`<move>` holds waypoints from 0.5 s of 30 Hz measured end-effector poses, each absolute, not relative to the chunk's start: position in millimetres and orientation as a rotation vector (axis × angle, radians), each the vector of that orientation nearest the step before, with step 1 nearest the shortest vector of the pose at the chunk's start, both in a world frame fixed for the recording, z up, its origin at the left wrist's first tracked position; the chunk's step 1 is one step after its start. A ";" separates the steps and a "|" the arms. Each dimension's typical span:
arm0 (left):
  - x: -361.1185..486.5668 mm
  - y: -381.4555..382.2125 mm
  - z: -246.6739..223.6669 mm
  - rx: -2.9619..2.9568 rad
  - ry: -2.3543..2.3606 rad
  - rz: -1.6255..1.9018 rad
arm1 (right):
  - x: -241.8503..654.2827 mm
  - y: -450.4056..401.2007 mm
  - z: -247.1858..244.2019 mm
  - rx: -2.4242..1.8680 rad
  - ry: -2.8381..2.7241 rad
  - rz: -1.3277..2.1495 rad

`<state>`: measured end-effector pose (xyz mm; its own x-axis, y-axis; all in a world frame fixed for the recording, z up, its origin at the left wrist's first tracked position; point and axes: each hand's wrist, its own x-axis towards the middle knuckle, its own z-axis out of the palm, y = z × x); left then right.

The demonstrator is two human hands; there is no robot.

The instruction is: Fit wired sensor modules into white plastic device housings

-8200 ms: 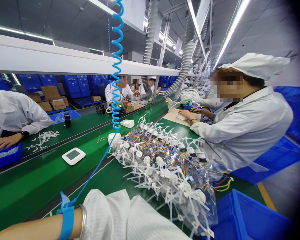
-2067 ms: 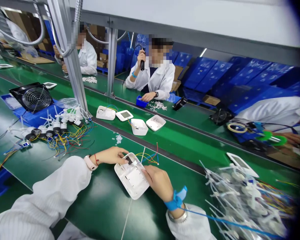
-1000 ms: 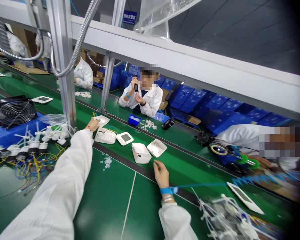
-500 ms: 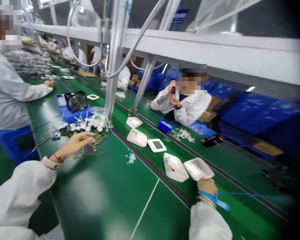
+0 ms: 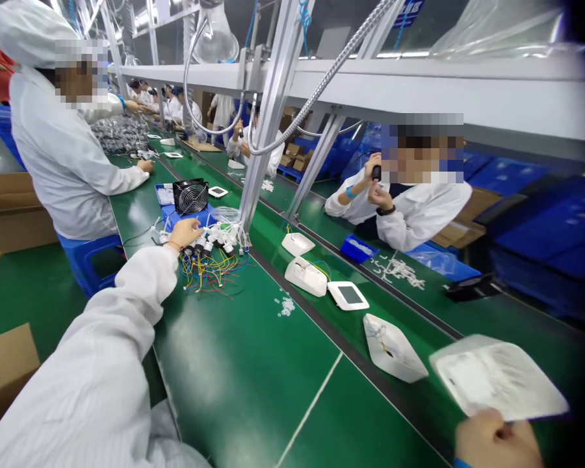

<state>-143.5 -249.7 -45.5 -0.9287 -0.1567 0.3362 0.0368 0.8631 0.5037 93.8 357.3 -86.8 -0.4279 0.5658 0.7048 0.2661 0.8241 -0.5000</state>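
Observation:
At the lower right, my right hand (image 5: 498,439) grips the near edge of a white housing (image 5: 497,377), which is tilted and slightly blurred. My left hand (image 5: 186,233) reaches to the pile of white and black parts (image 5: 219,239) with coloured wires (image 5: 207,272); its fingers are bent together over the pile, and what they hold, if anything, is too small to tell. Another white housing (image 5: 394,348) with thin wires inside lies on the green belt, beside a white frame with a grey screen (image 5: 350,295) and a further white housing (image 5: 306,276).
A black fan (image 5: 190,197) sits on a blue box beyond the pile. Small clear rings (image 5: 286,306) lie on the green table (image 5: 234,364). A metal post (image 5: 268,117) rises beside the pile. People in white coats work at left and across the belt.
My right hand has lifted the white housing and moved right with it. My left hand has gone from above the wires to the far part of the pile. The view has shifted left.

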 end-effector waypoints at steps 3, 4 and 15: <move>-176.3 -238.0 -45.3 0.147 -2.776 -0.671 | 106.4 310.2 -80.8 -0.555 -2.073 0.264; -182.6 -234.3 -46.3 0.181 -2.803 -0.659 | 108.7 294.6 -82.6 -0.473 -2.109 0.278; -131.9 -235.2 -53.6 0.187 -2.585 -0.653 | 125.7 176.6 -113.6 0.534 -2.550 0.754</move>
<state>-131.9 -235.2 -53.6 -0.8827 -0.2382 0.4051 -0.0173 0.8778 0.4786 125.7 176.6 -113.6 -0.8351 -0.2378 0.4961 -0.4694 0.7784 -0.4169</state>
